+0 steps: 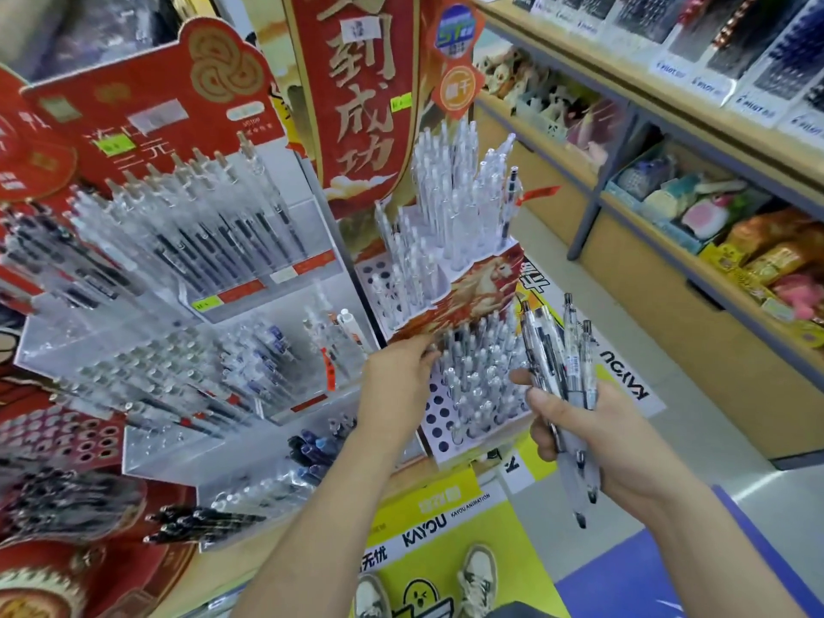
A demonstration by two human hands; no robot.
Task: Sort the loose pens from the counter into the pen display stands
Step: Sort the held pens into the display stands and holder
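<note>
Clear-plastic pens (568,341), probably light, stiff and slick, are bunched mid-barrel in the curled fingers (545,441) of the right hand (597,439), near and right of the display stand (468,301), whose red edge the left hand (397,372) touches, grip indiscernible; pinch each by its barrel.

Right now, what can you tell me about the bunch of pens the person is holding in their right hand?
The bunch of pens is some four or five click pens with clear barrels, dark refills inside, dark push-buttons on top and frosted grips ending in dark tips. They stand roughly upright, buttons up, slightly fanned, with the tips hanging below the fist. The right hand grips them round the middle; nothing else touches them. They are just right of the lower tier of the pen display stand.
</note>
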